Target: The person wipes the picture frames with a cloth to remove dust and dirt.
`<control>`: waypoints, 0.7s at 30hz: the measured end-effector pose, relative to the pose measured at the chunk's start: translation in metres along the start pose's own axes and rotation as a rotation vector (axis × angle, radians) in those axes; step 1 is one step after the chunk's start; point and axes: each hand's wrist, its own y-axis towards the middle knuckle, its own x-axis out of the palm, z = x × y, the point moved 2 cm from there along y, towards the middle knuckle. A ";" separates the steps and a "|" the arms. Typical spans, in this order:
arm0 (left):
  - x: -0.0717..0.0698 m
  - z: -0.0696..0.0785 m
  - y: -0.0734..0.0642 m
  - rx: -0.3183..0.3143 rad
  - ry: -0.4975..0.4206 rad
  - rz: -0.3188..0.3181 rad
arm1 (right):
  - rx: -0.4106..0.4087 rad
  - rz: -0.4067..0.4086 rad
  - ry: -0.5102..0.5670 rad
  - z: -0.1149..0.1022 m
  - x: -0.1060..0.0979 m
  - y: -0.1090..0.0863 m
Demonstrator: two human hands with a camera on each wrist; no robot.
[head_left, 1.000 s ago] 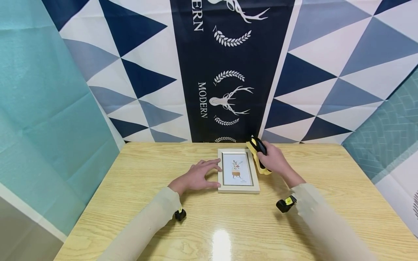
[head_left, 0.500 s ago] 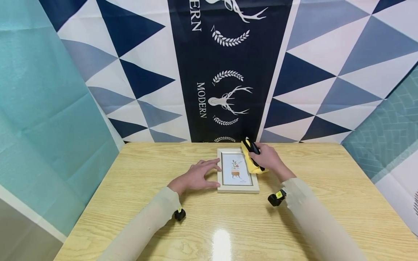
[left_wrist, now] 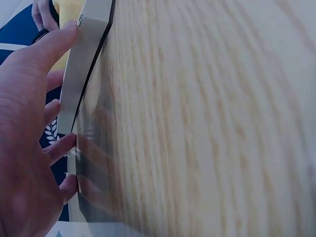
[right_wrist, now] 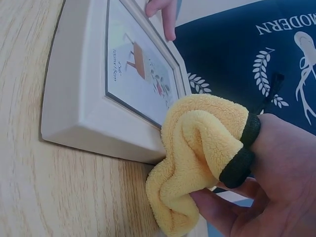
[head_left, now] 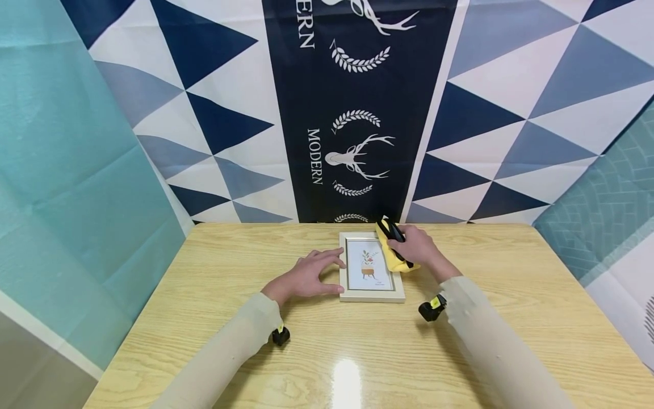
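Note:
A picture frame [head_left: 372, 296] with a pale border lies flat on the wooden table, its print [right_wrist: 140, 64] showing a plant in an orange pot on legs. My left hand [head_left: 309, 277] touches the frame's left side with spread fingertips and thumb; the left wrist view has the thumb [left_wrist: 52, 47] on the frame's side wall. With my right hand [head_left: 420, 250] I grip a bunched yellow cloth [right_wrist: 185, 153] with black edging. That cloth lies against the frame's right side and covers its upper right part. Most of my right fingertips are hidden.
The wooden table [head_left: 214, 352] ends at a patterned wall covering [head_left: 352, 142] just behind the frame. A teal covering [head_left: 76, 170] borders the left side. Small black cameras [head_left: 431, 308] sit at both wrists.
My right hand has shifted left with the yellow cloth, from beside the frame's right edge onto it. Over the last half second it has barely moved. The left hand and the frame stay put.

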 end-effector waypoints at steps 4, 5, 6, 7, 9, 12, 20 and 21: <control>-0.001 0.000 0.000 -0.003 -0.001 -0.003 | -0.015 -0.006 -0.003 -0.001 0.000 -0.001; -0.001 0.000 0.000 -0.004 -0.002 -0.002 | -0.019 -0.007 -0.003 -0.001 0.001 -0.001; -0.001 0.000 0.000 -0.005 0.000 -0.003 | -0.024 -0.009 -0.003 -0.002 0.001 -0.002; -0.001 0.000 0.000 -0.006 0.003 -0.002 | -0.026 -0.010 -0.003 -0.002 0.001 -0.003; 0.000 0.000 0.000 -0.009 0.008 -0.001 | -0.029 -0.011 -0.002 -0.001 0.002 -0.004; 0.000 0.000 0.000 -0.009 0.011 -0.001 | -0.026 -0.015 -0.001 -0.001 0.002 -0.008; 0.001 -0.001 0.000 -0.007 0.004 0.002 | -0.033 -0.016 0.000 -0.004 0.004 -0.019; 0.001 -0.001 0.000 -0.006 0.004 0.001 | -0.036 -0.012 -0.004 -0.004 0.005 -0.021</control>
